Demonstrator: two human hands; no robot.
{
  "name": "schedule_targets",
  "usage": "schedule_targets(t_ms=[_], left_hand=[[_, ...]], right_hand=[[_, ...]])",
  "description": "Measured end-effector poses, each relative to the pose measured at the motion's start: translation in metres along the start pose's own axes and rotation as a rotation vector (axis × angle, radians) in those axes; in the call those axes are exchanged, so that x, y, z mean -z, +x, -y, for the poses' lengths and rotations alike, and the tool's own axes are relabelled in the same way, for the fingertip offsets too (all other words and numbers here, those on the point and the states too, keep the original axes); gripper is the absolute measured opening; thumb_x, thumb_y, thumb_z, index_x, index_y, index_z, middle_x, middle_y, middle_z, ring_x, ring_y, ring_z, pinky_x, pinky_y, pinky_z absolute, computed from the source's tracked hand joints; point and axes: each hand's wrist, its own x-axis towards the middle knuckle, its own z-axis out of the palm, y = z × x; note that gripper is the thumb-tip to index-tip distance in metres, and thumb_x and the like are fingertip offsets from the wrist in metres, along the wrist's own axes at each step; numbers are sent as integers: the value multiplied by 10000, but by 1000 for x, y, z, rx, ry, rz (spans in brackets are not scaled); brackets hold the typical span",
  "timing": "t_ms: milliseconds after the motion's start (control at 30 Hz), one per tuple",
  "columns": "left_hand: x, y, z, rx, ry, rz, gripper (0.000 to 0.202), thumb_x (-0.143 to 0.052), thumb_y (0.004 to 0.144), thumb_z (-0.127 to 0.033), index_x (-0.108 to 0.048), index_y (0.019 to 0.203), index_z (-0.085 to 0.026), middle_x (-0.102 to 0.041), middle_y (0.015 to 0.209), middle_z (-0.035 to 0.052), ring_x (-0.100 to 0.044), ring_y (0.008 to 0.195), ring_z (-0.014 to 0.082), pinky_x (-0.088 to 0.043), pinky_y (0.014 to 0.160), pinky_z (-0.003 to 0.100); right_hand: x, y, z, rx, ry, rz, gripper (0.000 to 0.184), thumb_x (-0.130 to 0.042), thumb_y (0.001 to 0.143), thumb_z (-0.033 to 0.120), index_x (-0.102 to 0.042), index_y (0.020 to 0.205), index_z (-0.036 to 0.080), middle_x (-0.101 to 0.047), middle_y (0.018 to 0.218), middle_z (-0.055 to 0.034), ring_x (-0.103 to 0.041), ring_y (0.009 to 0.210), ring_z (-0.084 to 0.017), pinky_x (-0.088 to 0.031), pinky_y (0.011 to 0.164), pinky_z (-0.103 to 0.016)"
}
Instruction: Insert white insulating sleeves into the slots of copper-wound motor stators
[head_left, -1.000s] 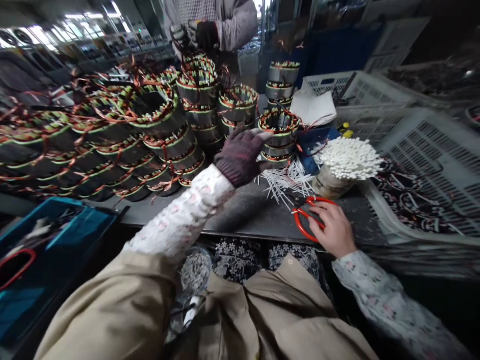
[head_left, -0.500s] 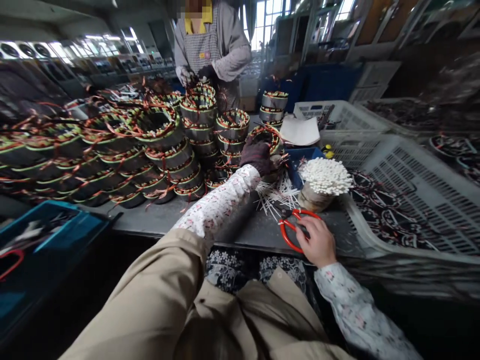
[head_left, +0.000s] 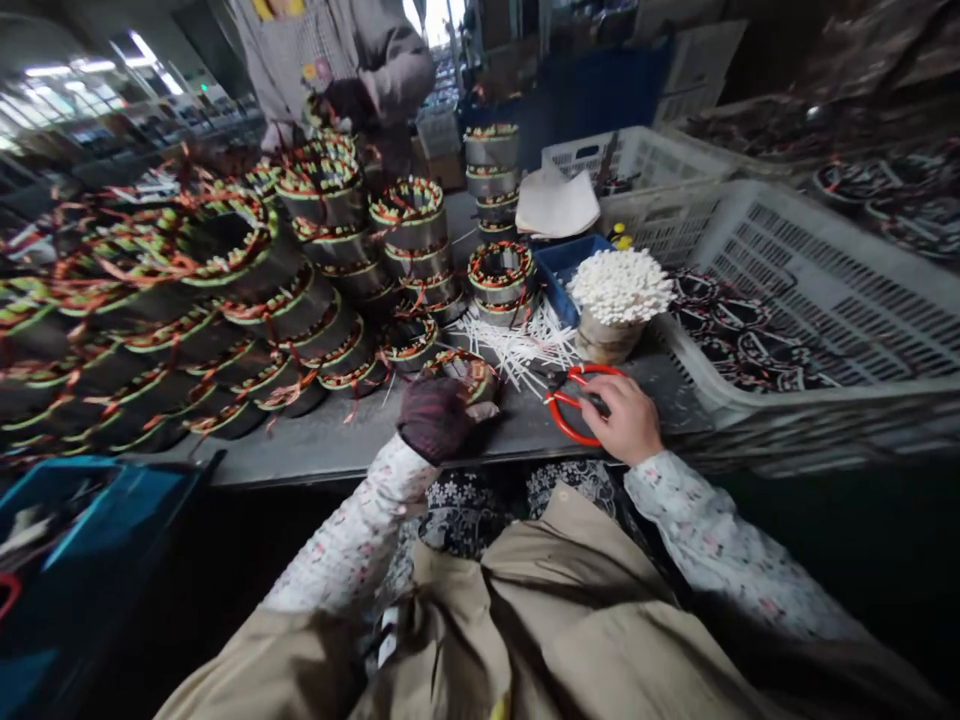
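Note:
My left hand (head_left: pixel 437 415), in a dark purple glove, grips the left side of a wire-wound stator (head_left: pixel 478 376) on the tabletop near the front edge. The glove hides part of that ring. My bare right hand (head_left: pixel 628 418) is closed on red-handled scissors (head_left: pixel 564 399), which lie on the table with their dark blades pointing away. Thin white strips (head_left: pixel 517 345) are scattered between the two hands. Behind them, another stator (head_left: pixel 501 268) sits on top of a short stack.
Tall stacks of stators (head_left: pixel 285 300) fill the left. A bundle of white-tipped sticks (head_left: pixel 621 288) stands in a holder beside a blue tray (head_left: pixel 559 262). White plastic crates (head_left: pixel 817 270) border the right. A co-worker (head_left: pixel 330 60) stands across the table; a blue bin (head_left: pixel 112 540) is lower left.
My left hand has come back from the far stack toward the table's front edge, and a stator is now in its grip there. My right hand remains on the scissors. The view has shifted.

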Motion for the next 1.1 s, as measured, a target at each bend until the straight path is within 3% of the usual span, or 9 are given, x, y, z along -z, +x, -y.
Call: schedule_targets(t_ms=[100, 267, 367, 433, 600, 733, 933, 1000, 1100], left_hand=[[-5, -8, -7, 65, 136, 122, 407, -730, 829, -555, -740, 894, -153, -748, 851, 119, -705, 883, 298, -501, 924, 442], [-9, -8, -7, 68, 152, 148, 473, -650, 874, -609, -740, 921, -146, -755, 873, 121, -713, 928, 287, -432, 1046, 447], [-9, -9, -9, 57, 148, 137, 488, -665, 858, -611, -744, 976, -144, -760, 907, 122, -713, 963, 293, -435, 1039, 434], [-8, -10, -13, 71, 162, 137, 499, -670, 861, -592, -734, 1055, -137, -762, 940, 126, -714, 975, 290, -443, 1022, 426], [-8, -9, -20, 151, 170, 134, 471, -624, 894, -602, -740, 964, -151, -763, 911, 125, -719, 953, 294, -445, 1007, 434], [-12, -5, -21, 188, 166, 113, 439, -584, 924, -571, -732, 941, -158, -764, 915, 117, -717, 948, 276, -446, 1003, 429], [-17, 6, -22, 252, 165, 108, 425, -557, 929, -529, -735, 949, -144, -766, 949, 131, -716, 938, 277, -440, 1014, 443], [-17, 8, -22, 262, 148, 87, 498, -482, 969, -556, -743, 909, -136, -766, 916, 139, -716, 918, 279, -427, 1037, 457], [-16, 9, -21, 248, 101, 62, 556, -412, 1006, -559, -747, 879, -133, -763, 892, 148, -715, 911, 280, -407, 1067, 472]], right_hand=[[5, 2, 4, 9, -62, 7, 200, -559, 936, 289, -703, 900, 155, -717, 960, -121, -650, 893, -263, -543, 801, -418], [10, 35, 44, 143, -35, 64, 206, -540, 942, 197, -722, 1013, 133, -715, 1082, -132, -627, 978, -260, -525, 872, -412], [-1, 74, 71, 255, -50, 281, 425, -459, 926, 86, -654, 1299, 147, -610, 1397, -115, -599, 1097, -248, -497, 932, -400], [-11, 102, 81, 267, -152, 497, 514, -429, 927, 62, -591, 1404, 163, -596, 1420, -116, -603, 1085, -253, -479, 869, -385], [-10, 134, 90, 110, -477, 836, 332, -429, 935, 96, -716, 1102, 93, -707, 1067, -170, -626, 936, -273, -304, 640, -335], [11, 125, 102, 66, -472, 776, 317, -445, 982, 276, -725, 981, 127, -687, 1065, -136, -602, 772, -208, -192, 571, -324], [14, 127, 97, 142, -221, 627, 241, -540, 906, 298, -649, 740, 162, -682, 1022, -76, -605, 779, -186, -332, 599, -316], [12, 131, 83, 177, -151, 538, 159, -566, 872, 270, -691, 882, 173, -658, 1162, -87, -623, 822, -207, -407, 632, -332], [8, 136, 61, 190, -85, 394, 511, -571, 848, 224, -588, 1358, 191, -574, 1331, -141, -634, 893, -260, -513, 733, -409]])
